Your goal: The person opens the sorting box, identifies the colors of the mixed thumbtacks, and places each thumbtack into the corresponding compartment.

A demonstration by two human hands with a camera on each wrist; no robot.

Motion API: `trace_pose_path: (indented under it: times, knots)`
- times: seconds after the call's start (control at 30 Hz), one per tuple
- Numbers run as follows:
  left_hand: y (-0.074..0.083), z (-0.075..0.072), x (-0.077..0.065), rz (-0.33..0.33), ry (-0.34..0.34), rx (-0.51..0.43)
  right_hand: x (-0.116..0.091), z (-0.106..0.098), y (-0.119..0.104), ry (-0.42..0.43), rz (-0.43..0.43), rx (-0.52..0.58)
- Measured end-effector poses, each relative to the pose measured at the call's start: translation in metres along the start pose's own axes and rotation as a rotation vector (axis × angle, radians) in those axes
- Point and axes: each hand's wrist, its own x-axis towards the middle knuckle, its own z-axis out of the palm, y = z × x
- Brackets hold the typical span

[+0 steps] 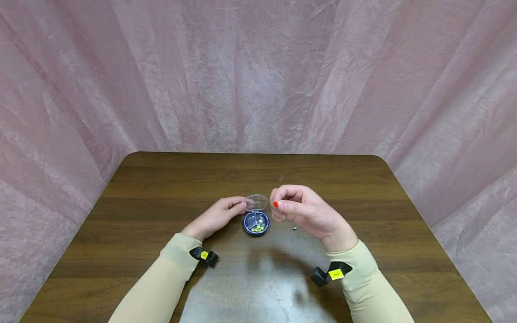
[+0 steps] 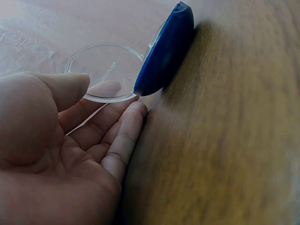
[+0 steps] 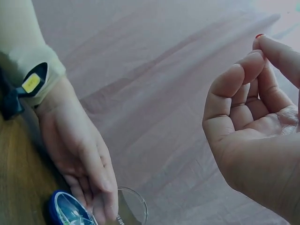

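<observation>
A round blue pill case stands on the table with its clear lid raised. Inside, dividers split it into compartments, and several yellow-green pills lie in the near one. My left hand pinches the lid's left edge between thumb and fingers; in the left wrist view the thumb is at the lid's rim and the other fingers stretch beneath. Right of the case and above the table, my right hand pinches a small red-orange pill between thumb and index fingertip.
A tiny greenish piece lies on the wooden table below the right hand. Dark wrist straps with cameras sit on both wrists. Pink curtains hang behind the table's far edge and at its sides.
</observation>
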Motion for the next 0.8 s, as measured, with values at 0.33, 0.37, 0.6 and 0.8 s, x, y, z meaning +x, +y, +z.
trace_pose_path:
  times: [0.33, 0.37, 0.6, 0.8]
  knots:
    - [0.001, 0.0, 0.0, -0.008, -0.005, -0.006, -0.001, -0.003, -0.002, 0.032, 0.011, 0.019]
    - [0.001, 0.0, 0.0, -0.007, -0.004, -0.004, -0.001, -0.004, -0.001, 0.043, 0.015, 0.01]
    - [0.0, 0.0, 0.0, -0.007, 0.0, 0.013, 0.001, -0.011, 0.007, 0.199, 0.088, -0.175]
    - [0.0, -0.001, 0.0, -0.005, -0.008, 0.026, 0.007, -0.017, 0.02, 0.326, 0.2, -0.595]
